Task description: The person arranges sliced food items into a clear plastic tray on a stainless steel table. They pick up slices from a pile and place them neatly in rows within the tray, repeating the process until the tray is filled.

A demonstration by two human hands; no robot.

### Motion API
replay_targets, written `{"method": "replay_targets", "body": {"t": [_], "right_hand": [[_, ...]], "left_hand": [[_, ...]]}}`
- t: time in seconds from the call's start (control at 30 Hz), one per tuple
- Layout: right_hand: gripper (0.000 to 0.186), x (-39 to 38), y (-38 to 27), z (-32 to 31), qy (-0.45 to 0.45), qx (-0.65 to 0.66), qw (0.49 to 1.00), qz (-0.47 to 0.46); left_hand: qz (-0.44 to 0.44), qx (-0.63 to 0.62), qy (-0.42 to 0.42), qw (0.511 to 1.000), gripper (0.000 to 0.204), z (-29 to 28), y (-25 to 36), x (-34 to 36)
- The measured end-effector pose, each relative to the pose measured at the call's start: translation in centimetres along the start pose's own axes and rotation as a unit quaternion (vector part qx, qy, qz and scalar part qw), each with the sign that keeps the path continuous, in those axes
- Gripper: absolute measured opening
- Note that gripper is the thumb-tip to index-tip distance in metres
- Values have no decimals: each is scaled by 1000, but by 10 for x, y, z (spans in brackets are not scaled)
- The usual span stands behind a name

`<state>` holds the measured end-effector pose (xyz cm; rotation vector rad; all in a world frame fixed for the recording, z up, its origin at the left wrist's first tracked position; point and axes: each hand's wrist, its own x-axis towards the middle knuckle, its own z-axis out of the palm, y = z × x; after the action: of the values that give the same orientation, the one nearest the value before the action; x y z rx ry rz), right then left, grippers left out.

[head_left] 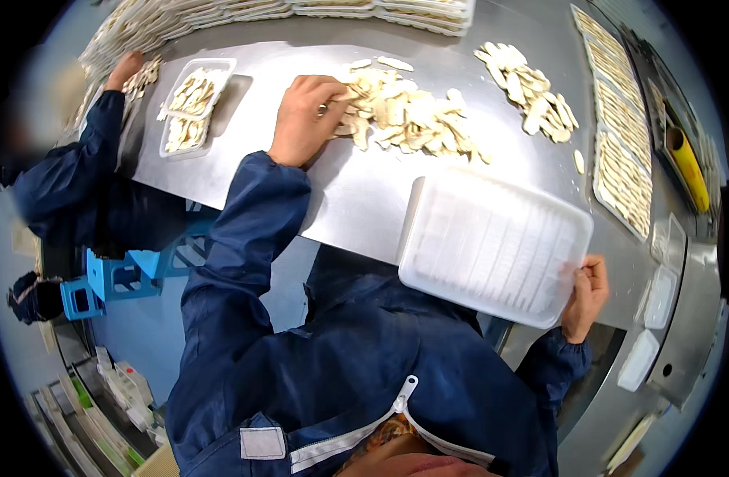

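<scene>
At the left end of a heap of pale, elongated slices (416,119) is my left hand (305,115), its fingers bent together against the nearest pieces. A ring shows on one finger, and the fingertips are partly hidden. My right hand (585,298) pinches the right edge of a white ribbed plastic tray (492,238). The tray is tilted over the table's front edge, in front of my body, with no slices visible in it. A smaller heap of the same slices (527,91) lies farther right on the metal table (348,199).
Filled trays (623,135) line the right edge, and stacked trays (420,16) stand at the back. Two small slice-filled containers (191,107) are at left, near a co-worker's hand (124,70). Blue stools (114,274) stand below; more white trays (639,359) lie at right.
</scene>
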<state>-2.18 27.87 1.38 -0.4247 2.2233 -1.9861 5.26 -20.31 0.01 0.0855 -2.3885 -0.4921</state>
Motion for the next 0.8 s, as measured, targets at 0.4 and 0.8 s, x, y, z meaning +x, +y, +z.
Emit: {"method": "replay_targets", "body": {"t": [0.4,0.8], "right_hand": [[21,-3,8,46,29,-279,959,-24],[17,28,11,99,28,-311,946,-85]], "left_hand": [[-112,-72,20,991,17,-16,20,18],[-72,-299,-378,873,14,41,163,32]]}}
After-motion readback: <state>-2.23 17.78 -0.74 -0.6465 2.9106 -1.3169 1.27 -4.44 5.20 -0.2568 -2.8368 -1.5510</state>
